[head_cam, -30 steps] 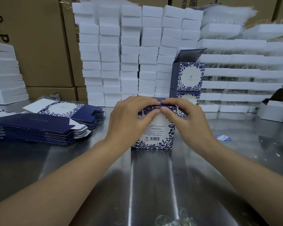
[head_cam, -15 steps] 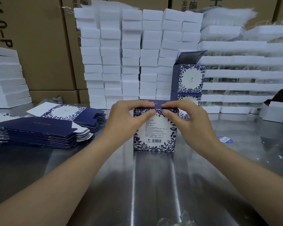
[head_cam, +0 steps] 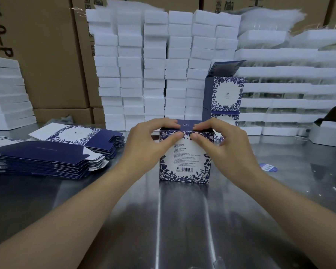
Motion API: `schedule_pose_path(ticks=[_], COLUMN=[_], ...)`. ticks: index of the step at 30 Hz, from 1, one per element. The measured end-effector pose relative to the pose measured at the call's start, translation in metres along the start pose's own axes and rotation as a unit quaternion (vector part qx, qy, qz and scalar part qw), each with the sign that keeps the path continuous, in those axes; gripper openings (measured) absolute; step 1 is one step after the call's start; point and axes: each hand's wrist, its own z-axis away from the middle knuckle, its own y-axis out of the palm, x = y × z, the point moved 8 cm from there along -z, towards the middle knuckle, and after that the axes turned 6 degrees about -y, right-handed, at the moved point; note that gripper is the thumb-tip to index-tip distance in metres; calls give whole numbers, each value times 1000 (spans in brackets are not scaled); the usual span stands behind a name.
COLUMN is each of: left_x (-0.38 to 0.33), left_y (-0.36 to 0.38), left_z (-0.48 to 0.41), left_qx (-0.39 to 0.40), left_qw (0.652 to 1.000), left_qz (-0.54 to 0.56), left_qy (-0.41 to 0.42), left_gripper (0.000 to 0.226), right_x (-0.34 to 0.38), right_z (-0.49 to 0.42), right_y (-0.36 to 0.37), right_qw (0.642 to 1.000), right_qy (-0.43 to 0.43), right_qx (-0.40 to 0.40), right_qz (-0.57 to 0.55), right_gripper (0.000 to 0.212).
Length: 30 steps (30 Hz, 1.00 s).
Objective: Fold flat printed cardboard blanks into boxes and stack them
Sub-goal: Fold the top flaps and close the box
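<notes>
A folded blue-and-white floral box (head_cam: 184, 164) stands upright on the steel table (head_cam: 182, 220) in the middle. My left hand (head_cam: 145, 144) grips its top left, fingers over the navy lid and thumb on the front face. My right hand (head_cam: 225, 146) grips the top right the same way. Behind it to the right stand two finished boxes (head_cam: 226, 94), one on the other, the upper with its lid flap raised. Flat blanks (head_cam: 47, 158) lie piled on the left, with a second pile (head_cam: 80, 133) behind them.
A wall of white foam blocks (head_cam: 155, 68) rises behind the box, with white trays (head_cam: 291, 86) to the right and brown cartons (head_cam: 43, 51) at the back left. More white foam (head_cam: 6, 94) is stacked at far left. A small round blue sticker (head_cam: 268, 167) lies at right.
The navy lid is now pressed flat on the box top. Both thumbs have come down onto the front face, and my hands sit slightly lower on the box.
</notes>
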Motion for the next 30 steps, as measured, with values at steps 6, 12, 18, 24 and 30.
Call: schedule_pose_path(ticks=[6,12,18,24,30], left_x=[5,11,11,17,4], left_y=[1,-5,-6,2,-6], left_z=[-3,-5,-6,-5,-1], left_qx=[-1,10,15,31,-64], left_qw=[1000,998,998,990,995], left_qz=[12,43,44,118,82], left_qy=[-26,-36,-34,-77,-10], left_gripper=[14,16,16,15,12], right_x=[-3,-17,-30,-35,-26], right_z=[-1,-8,-8,-9,-8], right_y=[6,-5,-5,-10,-18], right_qw=[1000,994,992,992,995], right_qy=[-4,16,33,47,43], right_qx=[6,27,27,30,-31], right_qz=[1,-101,-115,-110,-84], right_gripper=[5,9,6,9,21])
